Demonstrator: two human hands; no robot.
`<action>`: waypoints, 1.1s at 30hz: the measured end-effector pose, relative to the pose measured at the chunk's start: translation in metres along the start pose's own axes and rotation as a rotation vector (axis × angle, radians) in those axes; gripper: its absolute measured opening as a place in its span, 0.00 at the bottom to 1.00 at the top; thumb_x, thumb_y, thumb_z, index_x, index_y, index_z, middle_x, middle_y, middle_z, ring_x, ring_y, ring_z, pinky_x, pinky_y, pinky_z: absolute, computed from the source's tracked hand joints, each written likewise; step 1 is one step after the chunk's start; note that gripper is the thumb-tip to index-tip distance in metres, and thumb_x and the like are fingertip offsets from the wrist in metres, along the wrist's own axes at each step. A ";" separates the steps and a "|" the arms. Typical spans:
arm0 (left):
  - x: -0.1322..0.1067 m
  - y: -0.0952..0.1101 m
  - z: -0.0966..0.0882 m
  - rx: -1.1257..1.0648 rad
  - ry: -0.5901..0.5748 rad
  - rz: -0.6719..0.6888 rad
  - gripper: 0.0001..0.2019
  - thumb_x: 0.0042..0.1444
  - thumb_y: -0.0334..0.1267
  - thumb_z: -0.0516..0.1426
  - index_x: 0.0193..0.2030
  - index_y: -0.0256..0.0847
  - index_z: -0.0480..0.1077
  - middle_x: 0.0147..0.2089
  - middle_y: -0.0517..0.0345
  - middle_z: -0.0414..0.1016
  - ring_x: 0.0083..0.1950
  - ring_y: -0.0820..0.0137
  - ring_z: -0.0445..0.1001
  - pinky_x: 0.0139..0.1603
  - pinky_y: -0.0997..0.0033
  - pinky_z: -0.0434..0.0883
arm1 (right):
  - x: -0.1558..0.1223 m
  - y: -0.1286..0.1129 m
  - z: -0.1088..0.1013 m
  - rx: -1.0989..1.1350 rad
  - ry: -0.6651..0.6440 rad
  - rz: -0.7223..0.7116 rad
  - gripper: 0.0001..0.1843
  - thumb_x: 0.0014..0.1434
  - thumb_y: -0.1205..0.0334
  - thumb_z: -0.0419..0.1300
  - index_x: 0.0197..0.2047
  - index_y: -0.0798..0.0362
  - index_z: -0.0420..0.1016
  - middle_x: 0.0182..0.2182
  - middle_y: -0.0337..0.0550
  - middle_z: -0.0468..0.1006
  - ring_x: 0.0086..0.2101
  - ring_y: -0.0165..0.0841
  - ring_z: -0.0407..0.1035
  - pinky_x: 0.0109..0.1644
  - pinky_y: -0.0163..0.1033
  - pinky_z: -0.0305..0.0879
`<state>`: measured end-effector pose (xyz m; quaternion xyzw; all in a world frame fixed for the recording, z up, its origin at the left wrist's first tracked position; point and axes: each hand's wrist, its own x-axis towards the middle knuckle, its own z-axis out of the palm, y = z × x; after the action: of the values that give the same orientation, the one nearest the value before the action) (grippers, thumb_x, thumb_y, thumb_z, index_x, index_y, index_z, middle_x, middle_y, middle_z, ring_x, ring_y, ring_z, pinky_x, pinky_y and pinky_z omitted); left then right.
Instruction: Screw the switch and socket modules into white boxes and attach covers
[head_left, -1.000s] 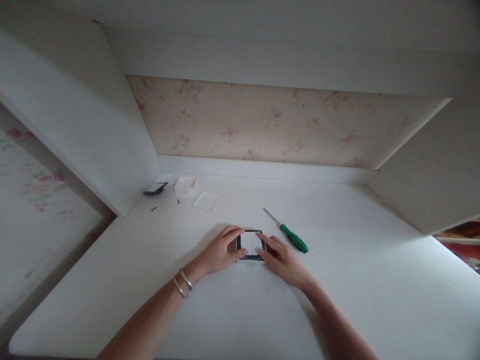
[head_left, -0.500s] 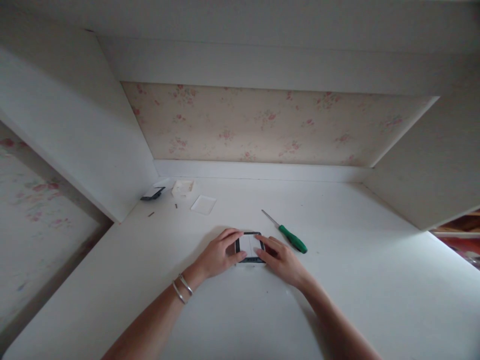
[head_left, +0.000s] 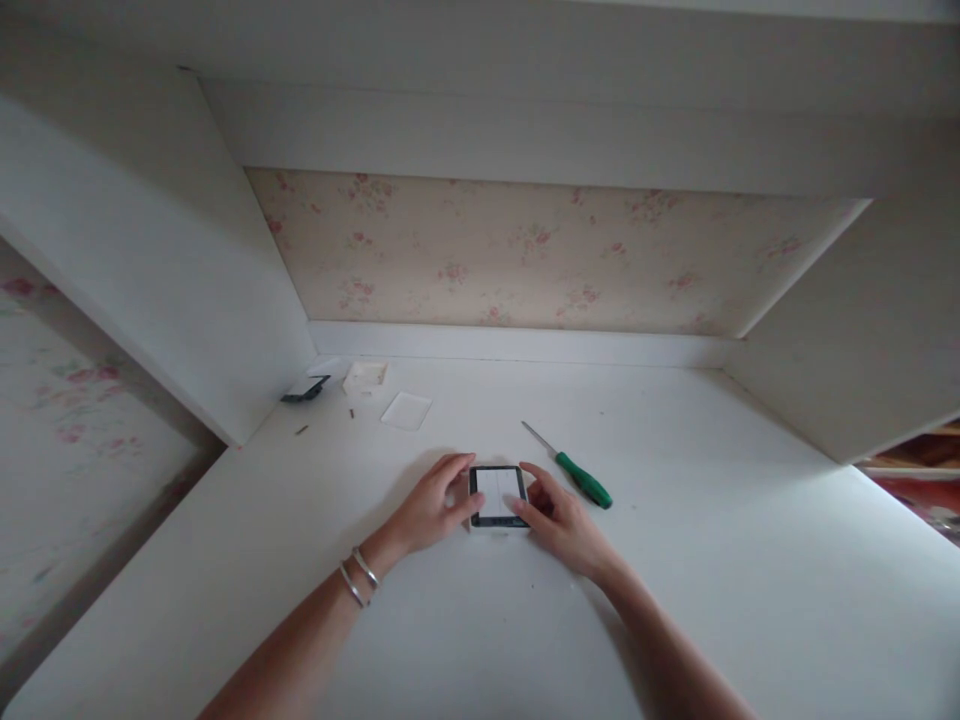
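Fingers (head_left: 454, 468) of the left hand (head_left: 427, 512) and fingers (head_left: 537, 479) of the right hand (head_left: 562, 522) are lightly curled and closed on opposite side edges of the switch panel (head_left: 498, 492). The panel is laid flat on the white desk (head_left: 675, 570), directly between the hands and equally near to both. Its dark frame is almost square, with the centre seam directed away from the person. A green screwdriver (head_left: 583, 481) is located just beyond the right hand, apart from the panel.

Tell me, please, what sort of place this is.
Probably a room in a home: a white built-in desk stands in a niche with flowered wallpaper behind it. A green screwdriver lies beside a switch plate held by the left hand and right hand.
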<state>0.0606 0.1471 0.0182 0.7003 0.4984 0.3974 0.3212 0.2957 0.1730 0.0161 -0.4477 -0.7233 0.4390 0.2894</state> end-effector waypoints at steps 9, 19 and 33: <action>0.019 -0.070 -0.094 0.705 0.306 0.025 0.11 0.59 0.39 0.52 0.45 0.39 0.72 0.46 0.50 0.70 0.50 0.61 0.69 0.57 0.59 0.66 | 0.006 0.012 -0.001 0.248 0.121 0.094 0.27 0.59 0.41 0.51 0.51 0.53 0.67 0.24 0.36 0.65 0.26 0.31 0.62 0.30 0.37 0.59; 0.039 -0.093 -0.123 0.911 0.138 0.008 0.12 0.58 0.36 0.53 0.45 0.45 0.75 0.55 0.51 0.68 0.56 0.57 0.65 0.57 0.56 0.64 | 0.005 0.013 0.004 0.304 0.133 0.092 0.24 0.60 0.42 0.52 0.49 0.52 0.68 0.24 0.36 0.64 0.25 0.30 0.60 0.28 0.35 0.57; 0.045 -0.025 -0.100 0.482 0.429 -0.131 0.17 0.63 0.47 0.46 0.43 0.39 0.70 0.37 0.54 0.77 0.35 0.67 0.76 0.37 0.71 0.72 | 0.010 0.010 -0.002 0.390 0.232 0.088 0.25 0.58 0.40 0.52 0.45 0.53 0.70 0.23 0.36 0.63 0.24 0.30 0.59 0.27 0.36 0.58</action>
<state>-0.0301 0.2031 0.0556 0.6229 0.6785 0.3850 0.0588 0.2968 0.1849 0.0083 -0.4617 -0.5664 0.5285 0.4321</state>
